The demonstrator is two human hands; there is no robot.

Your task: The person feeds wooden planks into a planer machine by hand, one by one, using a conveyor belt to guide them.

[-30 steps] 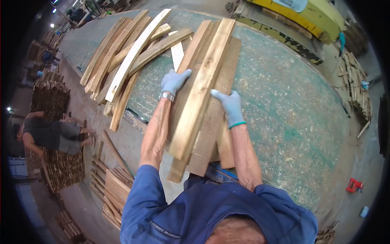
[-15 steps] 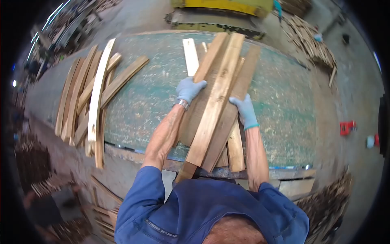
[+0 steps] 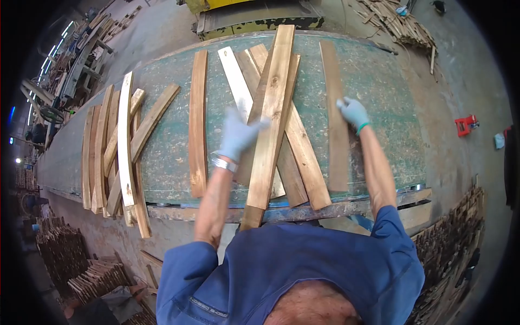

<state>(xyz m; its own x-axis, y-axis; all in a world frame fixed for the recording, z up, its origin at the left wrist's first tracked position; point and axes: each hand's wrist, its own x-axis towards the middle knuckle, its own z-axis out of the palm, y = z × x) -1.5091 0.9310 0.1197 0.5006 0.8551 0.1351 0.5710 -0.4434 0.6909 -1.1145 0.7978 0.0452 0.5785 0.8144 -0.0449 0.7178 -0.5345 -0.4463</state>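
The worktop extended left to right. At its middle, a crossed stack was topped by a light board running near to far, far end inclined right. To the right, a dark board ran near to far, far end slightly left. The left hand, blurred, reached over the stack, fingers wide. The right hand met the dark board's right edge; its grip could not be determined.

Scene is viewed via one wide-angle head cam, set just above wearer's head, aimed fwd & steeply down. Shirt is framed v. close at btm, bench mid-dist., machine farther off.
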